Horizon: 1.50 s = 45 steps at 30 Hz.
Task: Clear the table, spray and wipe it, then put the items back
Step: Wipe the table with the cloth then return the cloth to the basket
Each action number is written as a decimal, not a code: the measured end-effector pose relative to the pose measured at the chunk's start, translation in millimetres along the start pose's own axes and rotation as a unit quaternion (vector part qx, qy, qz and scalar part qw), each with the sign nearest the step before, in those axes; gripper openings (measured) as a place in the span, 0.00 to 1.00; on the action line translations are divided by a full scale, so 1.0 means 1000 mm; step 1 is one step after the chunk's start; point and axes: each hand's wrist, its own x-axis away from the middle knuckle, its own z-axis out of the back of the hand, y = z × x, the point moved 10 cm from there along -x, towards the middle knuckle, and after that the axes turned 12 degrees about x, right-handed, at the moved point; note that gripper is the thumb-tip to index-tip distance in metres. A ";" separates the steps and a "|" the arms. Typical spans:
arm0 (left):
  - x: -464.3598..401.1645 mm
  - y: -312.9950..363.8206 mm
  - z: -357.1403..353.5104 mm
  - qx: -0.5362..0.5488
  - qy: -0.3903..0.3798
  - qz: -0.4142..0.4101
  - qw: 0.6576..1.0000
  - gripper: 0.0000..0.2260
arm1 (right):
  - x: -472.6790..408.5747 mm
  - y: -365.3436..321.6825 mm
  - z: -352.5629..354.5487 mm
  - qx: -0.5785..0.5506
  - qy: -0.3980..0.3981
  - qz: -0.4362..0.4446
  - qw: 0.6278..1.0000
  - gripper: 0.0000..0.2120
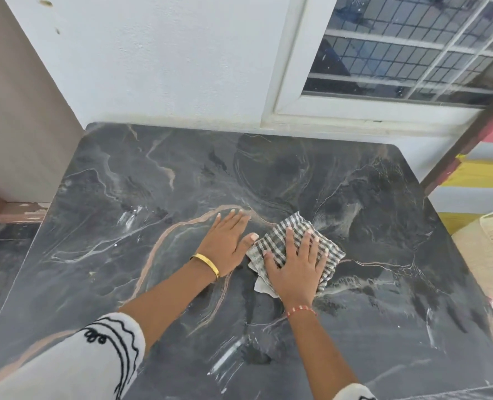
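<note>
A dark marble-patterned table [141, 197] fills the view, with nothing standing on it. A folded black-and-white checked cloth [280, 241] lies near the table's middle. My right hand [297, 267] lies flat on top of the cloth, fingers spread, pressing it onto the surface. My left hand [228, 241] rests flat on the bare tabletop just left of the cloth, fingers together, its thumb close to the cloth's edge. A gold bangle sits on my left wrist and a red thread on my right. Wet streaks show on the surface near the front.
A white wall and a barred window [412, 47] stand behind the table. A cream woven basket [488, 249] sits off the table's right edge, beside a striped yellow and red surface [482, 174]. A beige wall stands at the left.
</note>
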 end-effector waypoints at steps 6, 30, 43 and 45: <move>-0.044 -0.005 0.009 0.022 0.012 0.013 1.000 0.42 | -0.024 -0.004 0.002 -0.003 -0.015 -0.038 0.999 0.42; -0.051 -0.025 0.023 0.020 0.010 0.043 0.999 0.27 | -0.070 -0.078 0.019 0.011 0.050 0.201 0.978 0.37; -0.061 -0.062 0.061 0.037 0.004 -0.009 0.999 0.35 | -0.021 -0.113 0.014 0.019 0.038 -0.056 0.998 0.37; -0.067 -0.073 0.072 0.029 0.003 -0.010 1.000 0.36 | -0.034 -0.124 0.014 0.011 0.028 -0.081 0.996 0.37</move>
